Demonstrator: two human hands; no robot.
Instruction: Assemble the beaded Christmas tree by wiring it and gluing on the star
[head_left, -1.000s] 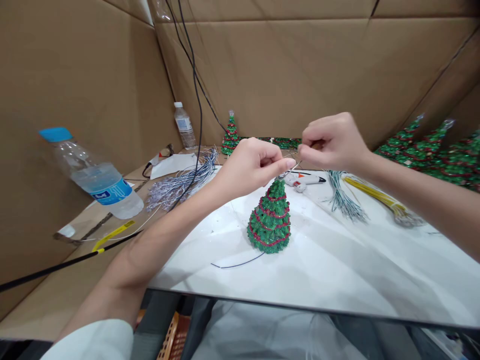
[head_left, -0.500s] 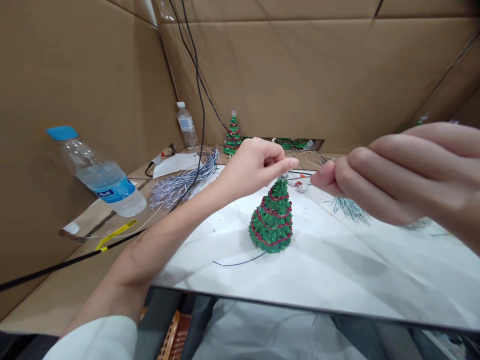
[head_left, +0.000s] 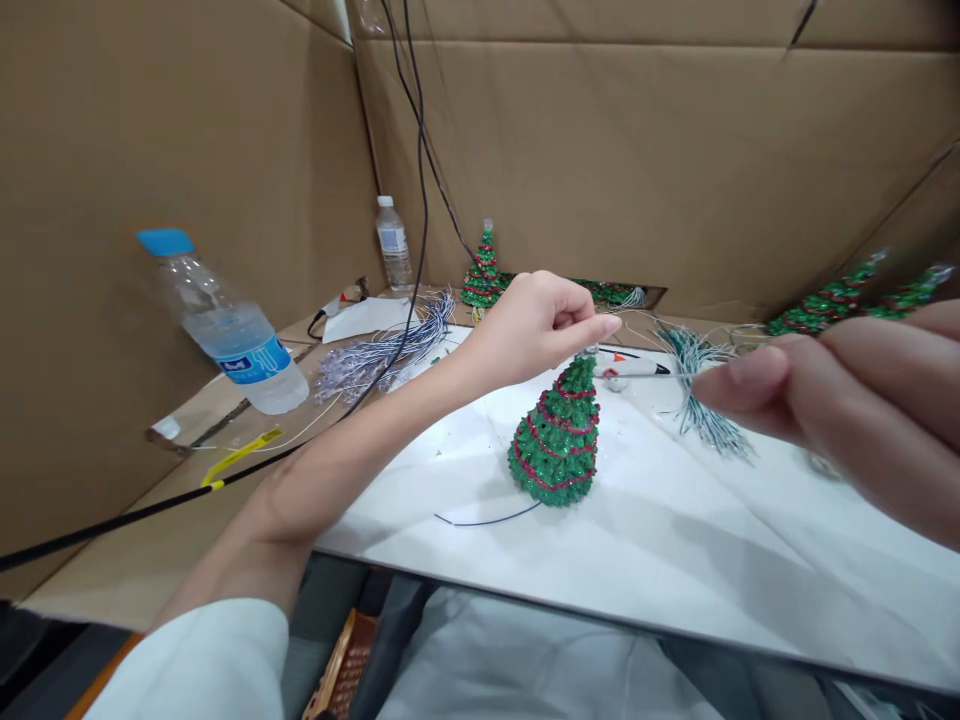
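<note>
Right grip (head_left: 862,410) drawn rightward; green tree (head_left: 556,440) upright just beneath left grip (head_left: 546,322).

Green tree (head_left: 553,440), red-banded, perhaps spirally

Blue-capped bottle (head_left: 251,345) and white-capped bottle (head_left: 394,248)

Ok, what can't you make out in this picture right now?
All in head view:
Tip of the front tree: partly hidden behind the left hand.
End of the thin strand: hidden in the right hand, blurred and cut off by the right edge.
Orange basket: cut off by the bottom edge.
</note>
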